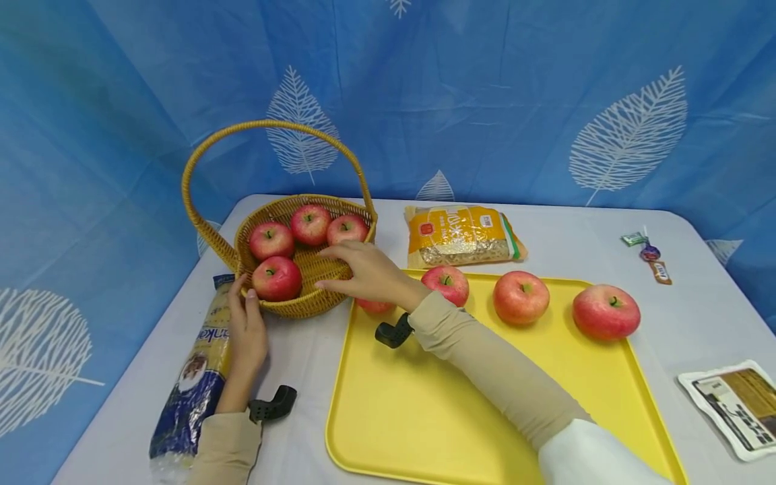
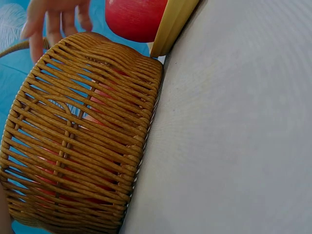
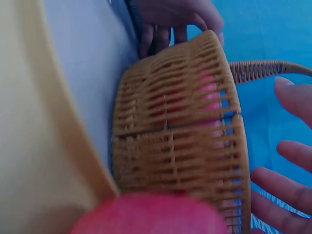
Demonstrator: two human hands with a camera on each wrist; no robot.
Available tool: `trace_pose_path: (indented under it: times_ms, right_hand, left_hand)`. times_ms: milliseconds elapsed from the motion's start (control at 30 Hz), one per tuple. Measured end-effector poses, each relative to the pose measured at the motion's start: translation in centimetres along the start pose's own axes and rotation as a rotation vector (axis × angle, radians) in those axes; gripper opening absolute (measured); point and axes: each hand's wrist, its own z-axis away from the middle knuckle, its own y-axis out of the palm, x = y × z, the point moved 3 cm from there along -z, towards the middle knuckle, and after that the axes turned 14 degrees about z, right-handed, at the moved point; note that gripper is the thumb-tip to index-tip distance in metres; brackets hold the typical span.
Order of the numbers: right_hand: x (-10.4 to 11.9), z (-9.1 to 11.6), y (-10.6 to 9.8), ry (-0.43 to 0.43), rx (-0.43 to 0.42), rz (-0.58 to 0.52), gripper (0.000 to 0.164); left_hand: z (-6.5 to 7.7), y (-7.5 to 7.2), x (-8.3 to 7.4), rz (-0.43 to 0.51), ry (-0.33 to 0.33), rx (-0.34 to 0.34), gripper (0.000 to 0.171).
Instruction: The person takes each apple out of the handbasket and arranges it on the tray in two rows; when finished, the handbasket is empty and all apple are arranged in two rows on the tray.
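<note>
A woven wicker basket (image 1: 309, 306) with a tall arched handle stands at the left, and several red apples (image 1: 277, 278) lie in it. My left hand (image 1: 247, 330) holds the basket's near left rim, thumb at the edge and fingers along the outer wall. Over the right part of the basket hovers my right hand (image 1: 366, 273), its fingers spread with nothing between them; the right wrist view shows these fingers (image 3: 282, 187) apart beside the rim. Beneath the right wrist, a partly hidden apple (image 1: 374, 306) sits at the corner of a yellow tray (image 1: 412, 417).
More apples (image 1: 521, 298) line the tray's far edge. Behind it lies an orange-yellow food bag (image 1: 463, 236). A long blue and gold packet (image 1: 197, 377) is under the left forearm. Small wrapped sweets (image 1: 651, 252) and a flat white-edged pack (image 1: 736, 407) lie at the right.
</note>
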Motion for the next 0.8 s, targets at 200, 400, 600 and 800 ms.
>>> trace_pose_path:
  times_ms: [200, 400, 600, 800]
  right_hand:
    - [1.5, -1.8, 0.9, -0.007, 0.058, -0.099, 0.055]
    - [2.4, -3.2, 2.4, 0.002, 0.209, -0.039, 0.064]
    - [2.7, -4.8, 2.7, 0.066, 0.368, -0.042, 0.084]
    - [3.3, -6.3, 3.6, 0.135, 0.385, -0.102, 0.094]
  left_hand:
    - [0.1, 0.0, -0.1, -0.001, -0.003, 0.015, 0.048]
    - [0.2, -0.1, -0.2, -0.005, -0.002, 0.014, 0.047]
    - [0.1, 0.0, -0.1, -0.002, 0.008, 0.013, 0.047]
    - [-0.2, -0.1, 0.0, -0.011, 0.003, -0.003, 0.049]
